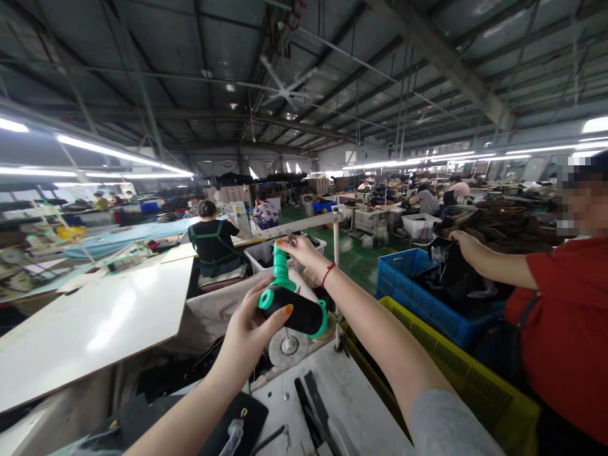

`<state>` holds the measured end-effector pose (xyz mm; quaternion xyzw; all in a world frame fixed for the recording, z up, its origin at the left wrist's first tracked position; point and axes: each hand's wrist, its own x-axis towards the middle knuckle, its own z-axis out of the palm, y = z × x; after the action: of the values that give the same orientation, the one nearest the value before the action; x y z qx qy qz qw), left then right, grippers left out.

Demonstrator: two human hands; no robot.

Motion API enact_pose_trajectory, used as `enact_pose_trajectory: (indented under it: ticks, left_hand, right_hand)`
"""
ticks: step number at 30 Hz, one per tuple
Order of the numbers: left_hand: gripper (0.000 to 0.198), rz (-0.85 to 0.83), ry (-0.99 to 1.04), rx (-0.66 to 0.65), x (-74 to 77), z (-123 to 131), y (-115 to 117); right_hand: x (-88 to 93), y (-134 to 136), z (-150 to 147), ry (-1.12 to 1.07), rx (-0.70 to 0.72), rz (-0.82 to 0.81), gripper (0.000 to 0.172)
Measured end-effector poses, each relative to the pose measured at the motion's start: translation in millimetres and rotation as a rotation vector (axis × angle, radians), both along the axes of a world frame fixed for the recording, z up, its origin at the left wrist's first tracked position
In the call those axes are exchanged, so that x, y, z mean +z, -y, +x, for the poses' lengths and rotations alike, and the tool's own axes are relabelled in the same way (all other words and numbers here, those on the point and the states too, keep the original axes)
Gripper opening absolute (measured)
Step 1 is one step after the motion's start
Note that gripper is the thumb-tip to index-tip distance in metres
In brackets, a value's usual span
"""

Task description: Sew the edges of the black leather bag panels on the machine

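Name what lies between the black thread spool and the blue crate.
Head view: the right forearm lies between the black thread spool and blue crate.

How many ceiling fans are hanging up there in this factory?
2: one ceiling fan hangs near the middle of the view, and a fainter second ceiling fan further right. More may be hidden behind the steel beams.

Sewing floor's packed today, lol

Right beside me there's a co-worker in a red short-sleeve shirt [565,316], one hand on dark fabric piled in a blue plastic mesh crate [418,297], with a yellow plastic mesh crate [456,361] just below it. Over on the left, a long white worktable [95,323], and past that someone in a black top with green straps [213,244] sits working under a big white ceiling fan [285,90].
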<state>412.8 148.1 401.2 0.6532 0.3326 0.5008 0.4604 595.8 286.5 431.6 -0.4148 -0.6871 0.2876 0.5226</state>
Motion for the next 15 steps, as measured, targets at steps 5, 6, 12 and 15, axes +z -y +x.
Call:
enact_pose_trajectory:
  ticks: [5, 6, 12, 15]
  left_hand:
    - [0.060, -0.039, 0.045, -0.017, 4.0, -5.6, 8.4]
    - [0.060, -0.051, 0.057, -0.021, 4.5, -5.9, 9.3]
    - [0.065, -0.129, 0.146, -0.025, 3.0, -5.1, 6.6]
    - [0.064, -0.144, 0.154, -0.028, 1.4, -6.1, 4.7]
  right_hand:
    - [-9.2, -0.6, -10.1, 0.000, -0.093, 0.071, 0.027]
    - [-10.7, 0.1, -12.9, -0.001, -0.121, 0.083, 0.025]
    - [-8.0, 8.7, -19.9, 0.012, -0.332, 0.109, 0.027]
    - [-2.2, 11.8, -10.3, 0.032, -0.391, 0.067, 0.037]
